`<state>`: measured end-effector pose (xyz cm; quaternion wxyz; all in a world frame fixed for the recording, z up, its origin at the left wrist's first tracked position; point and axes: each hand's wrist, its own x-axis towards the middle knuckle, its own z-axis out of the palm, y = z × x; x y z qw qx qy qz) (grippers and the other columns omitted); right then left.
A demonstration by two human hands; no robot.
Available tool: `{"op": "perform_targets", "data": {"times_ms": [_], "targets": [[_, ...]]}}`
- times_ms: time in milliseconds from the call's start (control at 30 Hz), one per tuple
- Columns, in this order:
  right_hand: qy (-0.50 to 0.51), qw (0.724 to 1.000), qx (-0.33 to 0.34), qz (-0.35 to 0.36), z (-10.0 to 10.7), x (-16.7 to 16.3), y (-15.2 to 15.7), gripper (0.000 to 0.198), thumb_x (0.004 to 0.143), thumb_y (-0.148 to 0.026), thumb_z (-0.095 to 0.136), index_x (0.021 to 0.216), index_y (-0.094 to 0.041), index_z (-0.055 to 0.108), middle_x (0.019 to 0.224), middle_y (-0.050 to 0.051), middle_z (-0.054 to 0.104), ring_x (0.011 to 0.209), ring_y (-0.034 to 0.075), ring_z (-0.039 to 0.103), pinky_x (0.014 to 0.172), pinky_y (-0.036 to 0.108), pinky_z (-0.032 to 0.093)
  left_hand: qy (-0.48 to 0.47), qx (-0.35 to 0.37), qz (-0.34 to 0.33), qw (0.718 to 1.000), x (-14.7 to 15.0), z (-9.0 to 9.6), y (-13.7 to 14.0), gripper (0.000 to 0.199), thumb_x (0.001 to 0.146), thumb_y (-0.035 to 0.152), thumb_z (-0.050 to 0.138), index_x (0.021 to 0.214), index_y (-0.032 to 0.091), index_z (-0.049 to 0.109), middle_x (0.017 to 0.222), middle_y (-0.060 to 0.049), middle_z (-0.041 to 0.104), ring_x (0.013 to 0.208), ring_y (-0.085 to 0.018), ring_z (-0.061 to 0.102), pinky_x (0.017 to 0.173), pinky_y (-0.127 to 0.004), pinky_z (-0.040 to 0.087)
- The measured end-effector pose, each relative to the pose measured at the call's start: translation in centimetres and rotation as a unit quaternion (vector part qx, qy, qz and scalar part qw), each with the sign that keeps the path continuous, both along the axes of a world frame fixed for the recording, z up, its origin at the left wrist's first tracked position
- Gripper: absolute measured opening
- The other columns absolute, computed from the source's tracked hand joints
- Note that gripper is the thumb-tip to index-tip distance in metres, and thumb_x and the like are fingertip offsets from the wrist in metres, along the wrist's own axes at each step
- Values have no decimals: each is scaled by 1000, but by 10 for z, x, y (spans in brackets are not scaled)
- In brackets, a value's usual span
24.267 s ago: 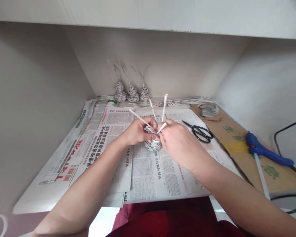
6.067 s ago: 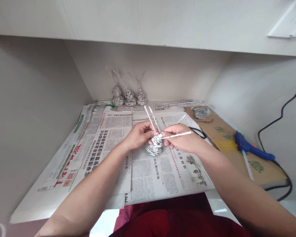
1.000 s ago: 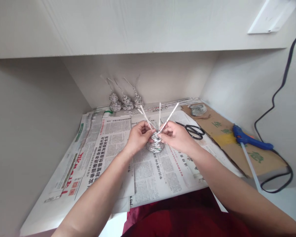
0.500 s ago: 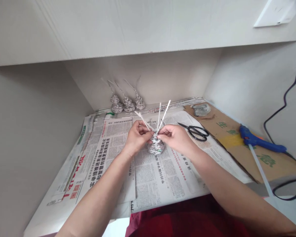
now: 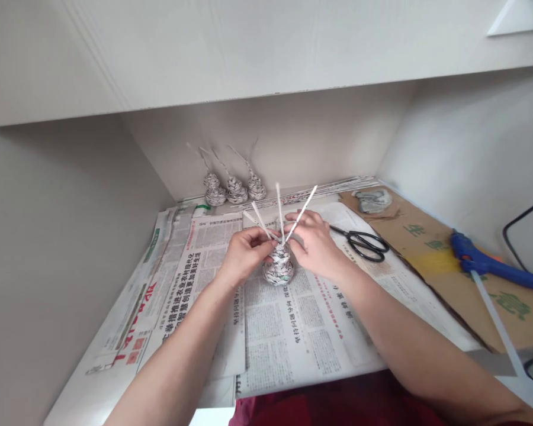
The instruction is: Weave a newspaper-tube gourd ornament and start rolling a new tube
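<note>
A small gourd-shaped piece woven from rolled newspaper strips (image 5: 278, 272) stands upright on the newspaper sheets (image 5: 275, 361). Several white paper strips (image 5: 279, 204) fan up from its narrow top. My left hand (image 5: 247, 251) pinches the neck from the left, with thumb and fingertips at the base of the strips. On the other side, my right hand (image 5: 314, 242) has its fingers apart; its thumb is near the neck and its fingers reach behind the rightmost strip. Whether the right thumb touches the weave, I cannot tell.
Three similar woven gourds (image 5: 237, 190) stand by the back wall. Beside them lies a bundle of thin paper sticks (image 5: 328, 190). Black scissors (image 5: 368, 245) lie right of my hands. A cardboard sheet (image 5: 444, 296) carries a blue glue gun (image 5: 493, 263) and a plastic-wrapped lump (image 5: 373, 201).
My right hand has loosened its pinch at the gourd's neck, and its fingers have spread upward. The left hand keeps its hold. The strips have shifted a little, and the view has turned slightly left.
</note>
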<state>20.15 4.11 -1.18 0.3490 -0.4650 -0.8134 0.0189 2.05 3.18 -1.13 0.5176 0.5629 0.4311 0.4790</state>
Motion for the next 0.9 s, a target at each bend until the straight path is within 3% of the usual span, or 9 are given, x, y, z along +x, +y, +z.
{"op": "perform_targets", "data": {"times_ms": [133,233,333,500,667,800,900], "targets": [[-2,999,12,42,0,3,-3,16,82,-7,54,91,-20,60,100,6,69,106,25,57,102,49,32,17,2,-3,1000,0,-2,1,24,70,26,76,90,13,72,73,-2,66,63,-12,60,52,-22,56],[-15,998,12,61,2,4,-8,14,83,-7,51,88,-18,57,87,6,65,90,23,58,91,41,40,20,-3,-1,1000,1,-4,1,22,69,25,76,88,13,72,71,-2,65,61,-12,59,51,-22,56],[-8,999,-4,49,3,2,-15,16,86,-6,45,89,-18,55,89,8,61,87,22,57,78,34,44,20,4,1,1000,2,-5,0,22,69,24,75,87,14,71,72,-2,65,62,-13,59,52,-23,57],[60,994,-88,4,2,-2,-24,10,81,-10,51,83,-20,54,83,4,63,72,17,59,67,29,45,42,22,11,999,5,-3,-2,21,72,29,74,84,12,69,74,-3,65,63,-14,61,50,-25,57],[88,979,-184,-24,3,-3,-25,8,84,-16,51,85,-20,58,83,6,70,75,20,64,65,30,45,66,34,21,997,9,-2,-5,21,77,32,70,83,12,65,79,-5,66,61,-14,61,51,-26,57],[107,970,-215,-22,2,-2,-22,14,88,-22,50,92,-19,63,90,10,72,80,24,66,67,34,47,65,64,33,995,11,-2,-9,21,79,33,69,83,13,63,85,-6,67,68,-15,62,52,-25,57],[202,937,-284,27,-4,-2,-15,18,88,-25,52,93,-21,68,91,7,73,81,23,68,70,34,51,56,79,57,994,14,-1,-10,22,79,35,69,81,14,62,87,-6,67,68,-15,62,53,-25,57]]}}
